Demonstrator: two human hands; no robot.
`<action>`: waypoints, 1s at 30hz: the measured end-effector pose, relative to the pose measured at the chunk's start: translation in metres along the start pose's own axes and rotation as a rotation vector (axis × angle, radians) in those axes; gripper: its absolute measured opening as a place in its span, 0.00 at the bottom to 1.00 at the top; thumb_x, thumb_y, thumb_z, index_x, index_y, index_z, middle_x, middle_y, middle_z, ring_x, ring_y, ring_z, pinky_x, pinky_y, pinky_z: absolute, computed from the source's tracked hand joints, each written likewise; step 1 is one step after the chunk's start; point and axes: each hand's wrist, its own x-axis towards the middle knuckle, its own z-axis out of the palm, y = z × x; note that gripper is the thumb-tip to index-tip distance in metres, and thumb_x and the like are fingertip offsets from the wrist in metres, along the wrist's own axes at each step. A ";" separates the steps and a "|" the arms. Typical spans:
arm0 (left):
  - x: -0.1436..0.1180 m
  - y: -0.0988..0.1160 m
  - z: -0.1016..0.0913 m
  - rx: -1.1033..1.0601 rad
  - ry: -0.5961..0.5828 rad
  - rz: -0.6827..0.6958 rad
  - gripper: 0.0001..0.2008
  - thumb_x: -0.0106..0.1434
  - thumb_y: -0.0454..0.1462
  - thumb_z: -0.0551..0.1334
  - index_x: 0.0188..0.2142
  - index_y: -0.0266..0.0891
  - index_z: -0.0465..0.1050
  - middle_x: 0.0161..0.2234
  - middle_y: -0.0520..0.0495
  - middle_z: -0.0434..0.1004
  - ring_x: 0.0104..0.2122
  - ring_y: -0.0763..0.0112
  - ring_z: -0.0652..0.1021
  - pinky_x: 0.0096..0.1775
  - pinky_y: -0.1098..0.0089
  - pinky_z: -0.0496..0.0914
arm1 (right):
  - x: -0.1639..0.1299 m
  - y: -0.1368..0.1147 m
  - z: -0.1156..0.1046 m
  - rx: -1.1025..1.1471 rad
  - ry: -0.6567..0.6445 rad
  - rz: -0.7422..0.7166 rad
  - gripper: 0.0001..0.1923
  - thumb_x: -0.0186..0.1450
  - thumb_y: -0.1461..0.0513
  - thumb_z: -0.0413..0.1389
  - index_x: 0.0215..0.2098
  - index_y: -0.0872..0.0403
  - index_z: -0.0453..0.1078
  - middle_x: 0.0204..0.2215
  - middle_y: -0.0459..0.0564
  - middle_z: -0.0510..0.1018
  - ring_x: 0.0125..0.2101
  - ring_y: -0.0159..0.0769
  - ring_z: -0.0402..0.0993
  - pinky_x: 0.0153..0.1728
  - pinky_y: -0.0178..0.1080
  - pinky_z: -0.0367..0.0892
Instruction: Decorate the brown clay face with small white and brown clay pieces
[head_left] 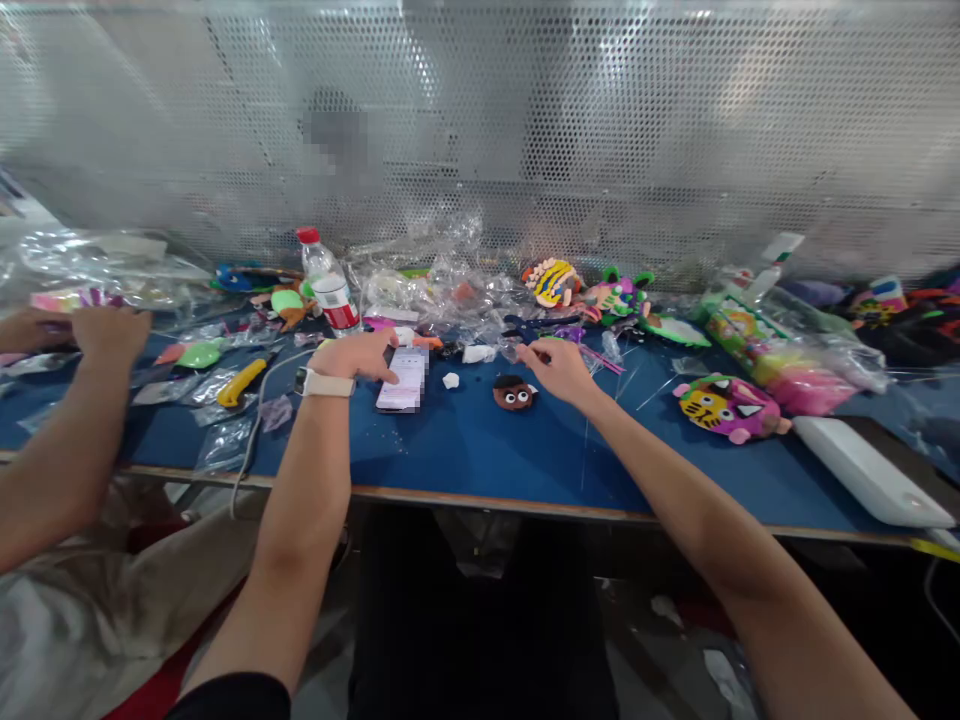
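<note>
While the left hand (364, 355) lies flat, fingers spread in an open grip, touching the top edge of a phone (403, 380) on the blue counter (480, 450), the right hand (553, 368) pinches a small piece too tiny to identify. A brown clay face (514, 393) sits just beside it. A co-worker's hand (109, 330) rests far left.

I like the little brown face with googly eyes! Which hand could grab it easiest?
Probably the right hand: it is just beside the brown face on the blue table. The left hand is farther away, resting on the phone.
</note>
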 end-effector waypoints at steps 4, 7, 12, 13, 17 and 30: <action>0.007 -0.010 0.005 0.004 0.122 -0.019 0.26 0.62 0.38 0.72 0.57 0.36 0.70 0.47 0.39 0.86 0.45 0.56 0.84 0.44 0.67 0.72 | -0.002 -0.003 0.001 -0.028 -0.023 0.001 0.36 0.76 0.36 0.46 0.26 0.52 0.73 0.26 0.52 0.78 0.29 0.40 0.73 0.33 0.42 0.60; 0.005 -0.007 0.005 0.020 0.144 -0.037 0.19 0.61 0.38 0.72 0.50 0.40 0.74 0.46 0.39 0.86 0.45 0.52 0.84 0.41 0.66 0.72 | -0.003 -0.005 0.003 -0.022 -0.043 -0.003 0.32 0.77 0.40 0.48 0.25 0.52 0.71 0.25 0.51 0.76 0.28 0.40 0.72 0.32 0.42 0.59; -0.011 0.033 0.005 0.081 0.380 0.116 0.08 0.72 0.40 0.61 0.47 0.40 0.74 0.45 0.41 0.85 0.44 0.56 0.83 0.40 0.65 0.70 | -0.006 -0.012 0.005 0.023 -0.041 -0.031 0.19 0.77 0.49 0.55 0.35 0.51 0.78 0.32 0.51 0.81 0.37 0.45 0.75 0.39 0.44 0.67; -0.014 0.043 0.006 0.083 0.402 0.154 0.08 0.72 0.39 0.62 0.48 0.40 0.74 0.44 0.43 0.85 0.43 0.57 0.83 0.39 0.65 0.70 | -0.007 -0.013 0.006 0.014 -0.039 -0.056 0.17 0.77 0.51 0.56 0.36 0.50 0.78 0.34 0.52 0.82 0.40 0.46 0.75 0.41 0.45 0.68; -0.019 0.072 0.015 0.156 0.325 0.335 0.17 0.68 0.35 0.65 0.56 0.39 0.72 0.50 0.41 0.83 0.45 0.56 0.83 0.36 0.66 0.69 | -0.011 -0.019 0.010 -0.024 -0.014 -0.186 0.11 0.75 0.54 0.59 0.42 0.50 0.79 0.40 0.55 0.81 0.47 0.50 0.74 0.50 0.51 0.71; -0.007 0.097 0.037 0.068 0.269 0.554 0.12 0.77 0.37 0.57 0.56 0.39 0.73 0.51 0.41 0.82 0.47 0.56 0.83 0.41 0.64 0.72 | -0.021 -0.034 0.022 -0.095 -0.048 -0.220 0.12 0.72 0.58 0.62 0.54 0.44 0.79 0.49 0.55 0.83 0.56 0.57 0.74 0.57 0.62 0.69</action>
